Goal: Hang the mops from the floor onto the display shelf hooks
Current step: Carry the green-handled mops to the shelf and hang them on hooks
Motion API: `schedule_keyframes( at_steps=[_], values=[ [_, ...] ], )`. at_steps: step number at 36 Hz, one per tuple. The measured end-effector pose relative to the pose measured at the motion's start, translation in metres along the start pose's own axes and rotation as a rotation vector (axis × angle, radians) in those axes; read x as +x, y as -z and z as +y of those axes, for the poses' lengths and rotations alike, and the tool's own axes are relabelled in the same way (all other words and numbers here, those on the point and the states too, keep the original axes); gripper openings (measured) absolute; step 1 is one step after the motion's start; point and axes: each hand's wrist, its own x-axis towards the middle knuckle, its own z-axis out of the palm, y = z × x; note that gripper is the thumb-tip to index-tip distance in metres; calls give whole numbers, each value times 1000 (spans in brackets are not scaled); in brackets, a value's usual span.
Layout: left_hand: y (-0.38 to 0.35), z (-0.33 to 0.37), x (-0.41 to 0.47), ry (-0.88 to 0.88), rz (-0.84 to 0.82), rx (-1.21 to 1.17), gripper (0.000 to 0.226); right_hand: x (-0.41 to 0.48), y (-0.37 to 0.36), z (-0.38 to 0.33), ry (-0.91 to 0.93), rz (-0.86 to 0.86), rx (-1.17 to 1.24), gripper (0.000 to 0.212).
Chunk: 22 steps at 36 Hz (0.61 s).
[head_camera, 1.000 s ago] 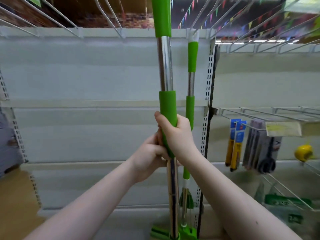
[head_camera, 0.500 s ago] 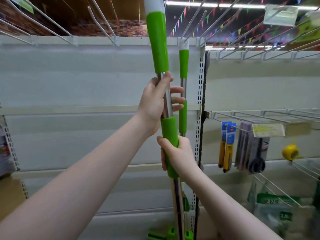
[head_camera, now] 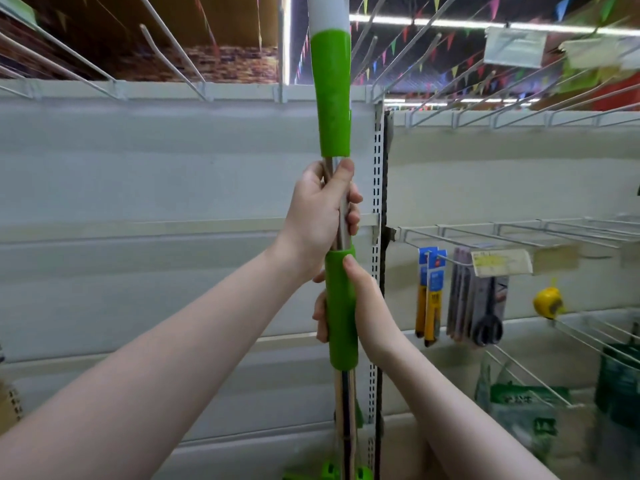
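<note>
A mop (head_camera: 331, 98) with green sleeves, a chrome shaft and a white top stands upright in front of me. My left hand (head_camera: 320, 216) grips the chrome part between the two green sleeves. Just below it, my right hand (head_camera: 360, 299) grips the lower green sleeve. The mop's white top runs past the upper frame edge, level with the long wire hooks (head_camera: 173, 50) that stick out from the shelf's top rail. The mop's green head (head_camera: 332, 471) shows at the bottom edge. The second mop seen earlier is hidden behind the one I hold.
A slotted upright (head_camera: 378, 237) divides the shelf panels just right of the mop. To the right, wire hooks (head_camera: 485, 233) carry packaged knives (head_camera: 429, 296) and scissors (head_camera: 485, 306); a yellow item (head_camera: 547, 303) and green packs (head_camera: 530, 410) lie lower.
The mop has gone up and closer to me. My left hand left the spot under my right hand and now grips the chrome shaft above it. The second mop went out of sight.
</note>
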Motion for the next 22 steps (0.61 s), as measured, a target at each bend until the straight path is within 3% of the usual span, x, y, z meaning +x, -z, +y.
schedule_keyframes(
  at_steps=[4, 9, 13, 16, 22],
  values=[
    [-1, -2, -2, -6, -15, 6, 18, -1, 0, -9, 17, 58, 8, 54],
    [1, -7, -5, 14, -27, 28, 18, 22, 7, -40, 197, 263, -97, 37],
    [-4, -9, -6, 34, -48, 35, 15, 35, 6, -79, 313, 247, -124, 21],
    [-7, -8, -7, 32, -74, 66, 11, 46, -3, -103, 428, 208, -124, 25],
    [-11, -6, -6, -11, -110, 209, 10, 64, -15, -127, 493, 200, -205, 12]
  ],
)
